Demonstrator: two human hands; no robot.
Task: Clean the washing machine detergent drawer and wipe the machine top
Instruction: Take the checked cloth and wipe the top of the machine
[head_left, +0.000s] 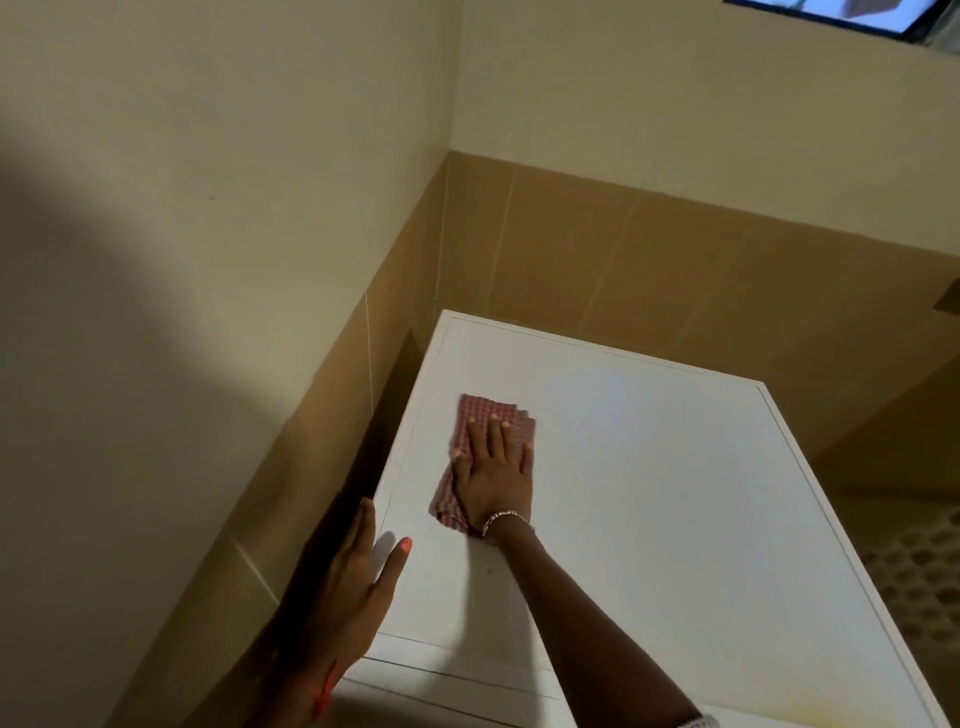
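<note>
The white top of the washing machine (649, 467) fills the lower right of the head view. A folded red-and-white checked cloth (470, 415) lies on its left half. My right hand (493, 478) lies flat on the cloth with straight fingers, pressing it onto the top. My left hand (358, 577) rests against the machine's left edge, fingers straight down the side and thumb on the top surface. The detergent drawer is not in sight.
A cream wall with a tan tiled lower band (649, 270) runs behind and to the left of the machine, leaving a narrow dark gap (374, 457) on the left. Patterned floor (914, 582) shows at the right. A window corner (841, 13) is at the top.
</note>
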